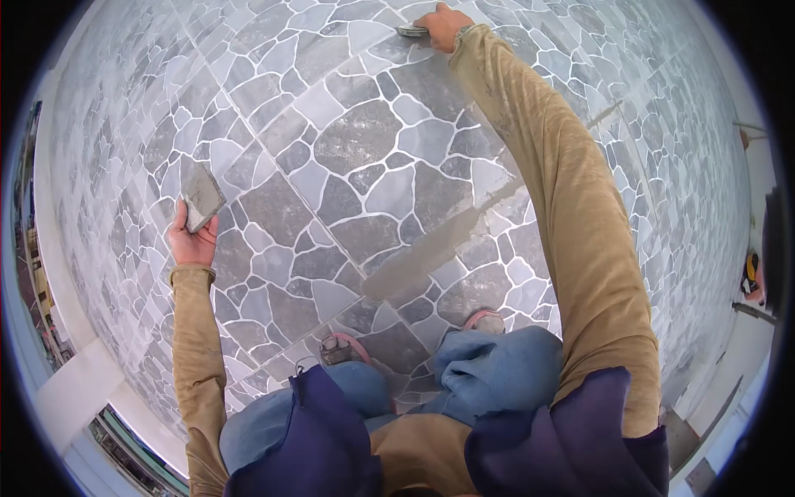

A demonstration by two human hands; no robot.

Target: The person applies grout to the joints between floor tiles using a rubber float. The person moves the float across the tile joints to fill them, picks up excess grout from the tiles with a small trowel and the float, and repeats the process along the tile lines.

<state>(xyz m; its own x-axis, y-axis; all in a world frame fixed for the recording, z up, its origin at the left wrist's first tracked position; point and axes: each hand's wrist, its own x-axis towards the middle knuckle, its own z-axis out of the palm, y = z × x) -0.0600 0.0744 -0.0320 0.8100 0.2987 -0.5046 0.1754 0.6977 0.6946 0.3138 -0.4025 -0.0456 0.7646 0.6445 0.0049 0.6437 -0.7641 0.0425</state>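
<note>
Off to the left, my left hand (193, 245) grips the lower edge of a flat, squarish grey plate (204, 197) with a dull, cement-like smear on its face. My right arm stretches far forward, and at its end my right hand (445, 26) is closed on a small, flat grey scraper-like tool (411, 31). That tool is at the floor near a straight tile joint; its exact kind is too small to make out. Beneath both hands lies a grey stone-patterned tile floor (358, 132) with white lines. A wet-looking band of grey grout (447, 240) is smeared along one joint between my arms.
My knees are bent, with pink sandals (344, 349) on the tiles close in front. A thinner grey smear (604, 113) lies beyond my right forearm. A pale ledge (79, 385) borders the floor at left, and a white wall (719, 377) stands at right.
</note>
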